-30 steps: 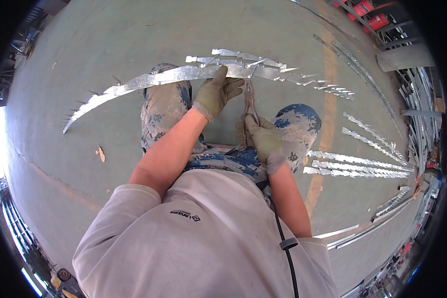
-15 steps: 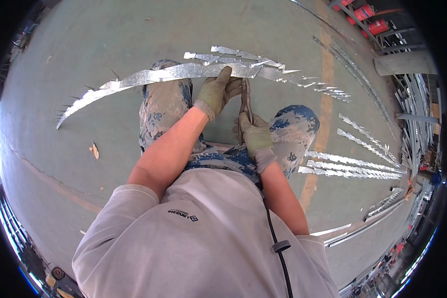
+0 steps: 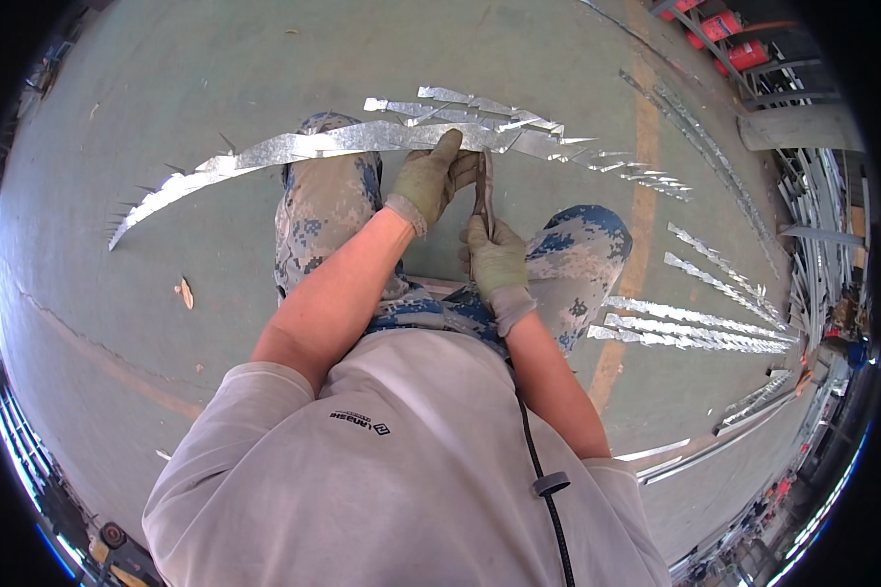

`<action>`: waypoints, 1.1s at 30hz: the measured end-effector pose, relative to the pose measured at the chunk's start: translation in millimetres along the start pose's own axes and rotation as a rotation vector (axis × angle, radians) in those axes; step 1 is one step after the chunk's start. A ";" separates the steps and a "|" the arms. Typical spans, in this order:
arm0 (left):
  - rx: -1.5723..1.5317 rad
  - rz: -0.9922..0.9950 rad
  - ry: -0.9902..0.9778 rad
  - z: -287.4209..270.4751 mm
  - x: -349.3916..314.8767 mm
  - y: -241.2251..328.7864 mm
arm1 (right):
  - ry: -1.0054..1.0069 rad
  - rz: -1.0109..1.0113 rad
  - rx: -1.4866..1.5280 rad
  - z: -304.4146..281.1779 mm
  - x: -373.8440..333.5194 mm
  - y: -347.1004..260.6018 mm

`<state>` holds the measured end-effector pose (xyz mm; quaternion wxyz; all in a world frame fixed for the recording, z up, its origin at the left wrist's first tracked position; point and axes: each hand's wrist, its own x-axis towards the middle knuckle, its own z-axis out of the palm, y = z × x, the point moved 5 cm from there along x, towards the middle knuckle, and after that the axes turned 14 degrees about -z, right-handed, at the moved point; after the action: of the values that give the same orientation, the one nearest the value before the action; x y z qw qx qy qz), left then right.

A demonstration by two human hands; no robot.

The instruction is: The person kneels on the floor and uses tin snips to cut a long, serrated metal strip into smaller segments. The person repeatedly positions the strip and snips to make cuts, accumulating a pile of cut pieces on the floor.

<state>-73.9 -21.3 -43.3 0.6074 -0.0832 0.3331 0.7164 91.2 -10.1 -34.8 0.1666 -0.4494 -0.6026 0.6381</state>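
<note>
A long shiny metal strip (image 3: 313,144) with pointed spikes along it crosses in front of my knees. My left hand (image 3: 427,184), in a pale green work glove, grips its near edge around the middle, thumb on top. Gloved too, my right hand (image 3: 499,262) is wrapped round the handles of pliers (image 3: 486,191). The pliers point away from me, their head against the strip's near edge just right of my left fingers; the jaws themselves are hard to see. Just beyond, more spiked metal strips (image 3: 394,106) lie partly behind the held one.
Several spiked strips (image 3: 695,337) lie fanned out on the green floor (image 3: 147,323) to the right. Two long strips (image 3: 719,161) rest farther off. A rack of metal lengths (image 3: 817,215) lines the right side, with red cylinders (image 3: 722,26) at the far right. A dry leaf (image 3: 184,293) lies at left.
The plier handles, spread apart before, are now squeezed together in my right hand, which has shifted slightly left. The strip and my left hand have barely moved.
</note>
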 end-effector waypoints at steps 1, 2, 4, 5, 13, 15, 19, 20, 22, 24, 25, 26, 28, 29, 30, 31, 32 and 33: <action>-0.004 -0.003 -0.002 0.9 -0.4 -0.1 | -0.002 -0.040 -0.062 0.2 5.8 11.3; 0.101 -0.037 0.049 1.1 0.0 -2.5 | -0.003 -0.081 -0.124 -0.4 10.7 21.7; 0.311 -0.105 0.155 6.7 -2.6 -6.3 | 0.005 -0.056 -0.084 2.5 13.0 29.4; 0.427 -0.138 0.147 13.0 -4.3 -10.5 | 0.010 -0.044 -0.065 3.8 14.0 33.1; 0.668 -0.280 0.233 27.3 -5.4 -17.3 | -0.057 0.172 0.263 23.6 -6.3 -23.6; 0.661 -0.303 0.247 30.2 -8.6 -13.9 | -0.112 0.192 0.366 24.6 -7.9 -27.8; 0.666 -0.336 0.234 33.3 -11.2 -11.5 | -0.198 0.243 0.577 25.0 -21.2 -51.0; 0.660 -0.346 0.226 32.9 -11.4 -11.4 | -0.228 0.264 0.654 25.9 -25.0 -57.4; 0.652 -0.365 0.206 32.6 -10.8 -10.9 | -0.299 0.308 0.696 26.6 -26.9 -51.2; 0.599 -0.365 0.202 30.8 -7.3 -12.1 | -0.329 0.339 0.706 28.1 -25.7 -40.4; 0.572 -0.365 0.201 30.2 -6.2 -13.1 | -0.325 0.348 0.695 28.7 -23.7 -33.8; 0.561 -0.371 0.212 29.2 -5.6 -14.8 | -0.320 0.357 0.684 28.9 -22.9 -29.9; 0.539 -0.386 0.231 35.9 -8.2 -14.3 | -0.294 0.352 0.660 28.2 -22.5 -29.9; 0.609 -0.404 0.217 36.9 -7.7 -14.4 | -0.280 0.349 0.647 28.4 -22.5 -29.8; 0.674 -0.421 0.198 38.2 -7.3 -14.5 | -0.267 0.342 0.630 27.6 -22.1 -28.8; 0.739 -0.438 0.179 40.2 -6.8 -15.0 | -0.254 0.334 0.613 27.4 -21.8 -27.0; 0.771 -0.434 0.226 41.0 -6.1 -14.8 | -0.241 0.327 0.596 27.7 -21.2 -26.2; 0.802 -0.432 0.272 44.1 -7.1 -15.4 | -0.219 0.309 0.559 27.7 -20.7 -26.5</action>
<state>-45.3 -1.0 -11.7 0.6774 -0.0028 0.6351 0.3712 72.2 -37.0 -6.3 0.1190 -0.4013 -0.3432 0.8408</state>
